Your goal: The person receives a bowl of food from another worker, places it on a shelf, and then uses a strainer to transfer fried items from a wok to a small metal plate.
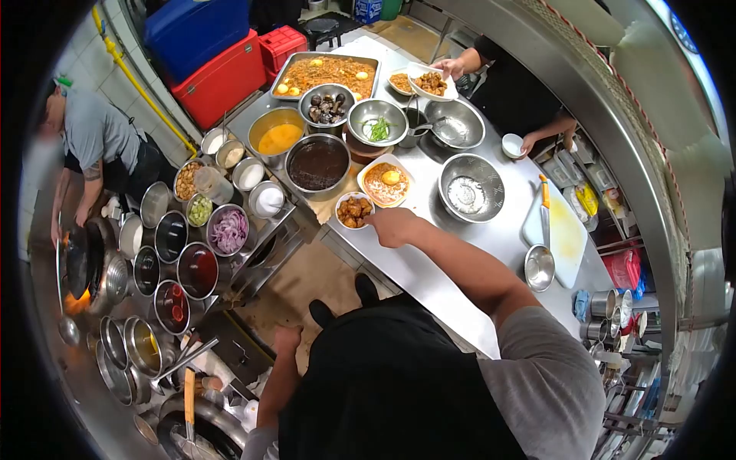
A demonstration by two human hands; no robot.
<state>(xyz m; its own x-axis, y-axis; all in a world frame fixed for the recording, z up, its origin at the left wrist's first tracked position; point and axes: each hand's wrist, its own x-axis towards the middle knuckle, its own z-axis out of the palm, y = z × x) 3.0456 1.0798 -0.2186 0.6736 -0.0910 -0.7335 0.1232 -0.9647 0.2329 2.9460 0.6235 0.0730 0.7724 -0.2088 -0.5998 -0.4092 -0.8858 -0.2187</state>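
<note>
My right hand (392, 228) is at the near edge of the steel table, its fingers closed on the rim of a small white bowl (356, 223) of browned, glazed food chunks. Just beyond it stands a white dish (405, 201) of orange-red sauced food with an egg on top. A large pan of dark brown sauce (317, 165) is to the left of these. Low beside my body, over the floor, hangs my left hand (287, 338); its fingers look curled in, and nothing shows in them.
A tray of noodles with eggs (328, 73) and steel bowls (471, 188) cover the table. A knife (545, 207) lies by a cutting board (567, 234). Across the table a person's hand (452, 69) holds a plate. Sauce and ingredient containers (198, 270) stand left; another person (115, 130) works there.
</note>
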